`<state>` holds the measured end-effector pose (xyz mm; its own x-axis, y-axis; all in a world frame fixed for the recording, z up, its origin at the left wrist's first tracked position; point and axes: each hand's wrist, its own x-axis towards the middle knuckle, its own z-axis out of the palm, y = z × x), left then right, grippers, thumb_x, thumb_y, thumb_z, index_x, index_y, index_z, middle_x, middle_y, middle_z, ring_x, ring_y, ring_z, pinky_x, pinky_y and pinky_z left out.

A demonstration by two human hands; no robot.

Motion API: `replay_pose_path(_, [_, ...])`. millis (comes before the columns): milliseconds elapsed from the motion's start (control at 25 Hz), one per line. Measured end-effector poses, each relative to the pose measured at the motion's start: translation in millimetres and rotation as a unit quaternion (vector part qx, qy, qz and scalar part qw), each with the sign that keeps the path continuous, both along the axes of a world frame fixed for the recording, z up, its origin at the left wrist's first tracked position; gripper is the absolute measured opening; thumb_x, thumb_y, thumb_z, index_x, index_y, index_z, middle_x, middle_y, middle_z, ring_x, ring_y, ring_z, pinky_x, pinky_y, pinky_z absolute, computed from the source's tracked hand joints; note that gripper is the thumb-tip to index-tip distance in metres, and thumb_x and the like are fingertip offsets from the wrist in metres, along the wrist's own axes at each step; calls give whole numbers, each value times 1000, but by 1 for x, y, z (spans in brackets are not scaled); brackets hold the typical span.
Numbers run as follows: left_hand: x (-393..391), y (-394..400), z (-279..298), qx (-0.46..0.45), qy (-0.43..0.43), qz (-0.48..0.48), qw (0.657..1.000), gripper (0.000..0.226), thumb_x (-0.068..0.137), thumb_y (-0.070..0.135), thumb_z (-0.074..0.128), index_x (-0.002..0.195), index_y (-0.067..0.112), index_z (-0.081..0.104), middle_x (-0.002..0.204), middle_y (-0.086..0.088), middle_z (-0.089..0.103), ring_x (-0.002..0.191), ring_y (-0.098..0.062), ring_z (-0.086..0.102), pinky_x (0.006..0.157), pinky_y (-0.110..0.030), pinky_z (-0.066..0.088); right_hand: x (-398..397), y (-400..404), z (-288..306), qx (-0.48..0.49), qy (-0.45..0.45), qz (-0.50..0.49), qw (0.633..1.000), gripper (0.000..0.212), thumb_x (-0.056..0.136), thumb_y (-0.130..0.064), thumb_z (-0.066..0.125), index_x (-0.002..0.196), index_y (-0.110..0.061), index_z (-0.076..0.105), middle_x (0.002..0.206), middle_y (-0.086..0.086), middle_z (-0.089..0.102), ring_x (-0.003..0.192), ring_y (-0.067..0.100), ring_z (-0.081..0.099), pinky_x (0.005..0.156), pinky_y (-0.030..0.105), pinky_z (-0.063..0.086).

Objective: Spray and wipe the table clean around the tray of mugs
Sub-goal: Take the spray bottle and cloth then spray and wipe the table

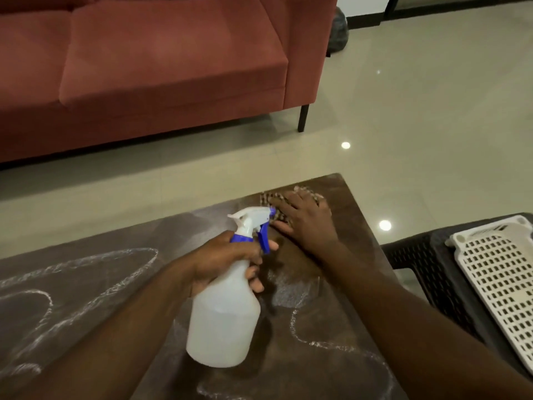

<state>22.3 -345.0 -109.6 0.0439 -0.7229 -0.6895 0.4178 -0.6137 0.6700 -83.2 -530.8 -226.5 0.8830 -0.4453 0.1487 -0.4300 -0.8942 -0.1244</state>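
dark brown table [354, 226] streaked with white chalky swirls [86, 272], most of them on the near and left side. left hand [225, 261] curled round the neck of a white spray bottle [225, 321], one finger on the blue trigger [264, 239], nozzle aimed toward the far right corner. right hand [305, 220] flat, fingers spread straight, pressing a patterned cloth [268, 203] onto the table near that corner. no mugs in view; only a white perforated tray [496, 278] resting on a dark wicker chair [418, 261] off to the right, well apart from the table, with no mugs on the part in view.

best done, by judgement: keep the palm flat and weight even, draw the cloth in overlapping passes from the far edge back toward the body, work into the hazy wet patch [291, 287] just beside the bottle. spray ahead of the cloth, not onto the hand. lift the bottle clear of the swirls beneath it so nothing stays hidden. red sofa [161, 62] beyond, across tiled floor [418, 111].
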Motion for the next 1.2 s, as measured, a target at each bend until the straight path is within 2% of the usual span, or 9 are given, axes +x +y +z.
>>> replay_pose_path(200, [-4,-23,8,-21,8,-5,1000,47,74,10,59,120,6,65,57,-10,49,58,-28,60,62,-33,54,0,-68,29,62,12,-232,971,48,88,-56,46,126,-26,47,129,5,54,118,33,48,91,52,40])
replay_pose_path(360, [-11,-34,2,-2,-11,-6,1000,42,80,7,57,121,3,65,52,-8,46,51,-25,57,59,-29,51,-58,-4,2,16,-38,64,997,49,86,-51,45,124,-23,57,136,5,53,122,32,51,96,52,41])
replay_pose_path(400, [-12,-33,2,0,-8,-1,1000,39,84,5,56,121,2,65,52,-8,45,50,-25,55,57,-29,51,-78,-12,8,15,-43,87,995,49,86,-52,48,125,-24,58,140,4,50,122,30,51,96,49,42])
replay_pose_path(560, [-13,-25,-2,8,-12,23,1000,35,81,6,58,114,3,69,54,-9,45,53,-25,52,55,-29,52,-76,-3,18,86,-25,-174,981,53,87,-55,49,134,-29,49,148,8,39,131,34,39,102,54,35])
replay_pose_path(720, [-38,-7,-4,31,-12,-1,999,30,87,5,57,113,5,72,54,-10,45,52,-27,54,59,-31,50,-167,76,7,15,19,98,995,50,84,-48,48,133,-36,47,144,4,45,130,30,43,100,54,38])
replay_pose_path(880, [-60,-5,0,29,-38,-43,998,30,80,10,61,106,11,76,52,-8,45,55,-27,56,59,-29,52,-160,43,21,60,23,-224,973,50,87,-47,37,134,-35,48,145,4,44,131,32,41,95,52,41])
replay_pose_path(920, [-67,-6,-2,29,-44,-50,997,29,82,8,60,106,10,76,51,-8,45,54,-27,55,58,-29,52,-146,65,18,79,36,-224,971,51,87,-45,38,136,-32,47,145,5,43,132,32,39,99,53,37])
replay_pose_path(1080, [-85,-3,0,35,-45,-76,995,39,75,13,60,112,6,72,50,-7,43,48,-23,53,59,-31,49,-224,137,12,42,5,81,996,51,82,-39,46,133,-36,44,138,3,51,127,27,46,100,47,35])
replay_pose_path(1200, [-83,2,9,39,-48,-74,995,37,79,13,60,114,5,70,49,-5,44,49,-23,51,56,-29,50,-242,58,19,45,-32,-161,985,47,88,-37,43,133,-25,41,126,12,60,111,37,58,89,51,47])
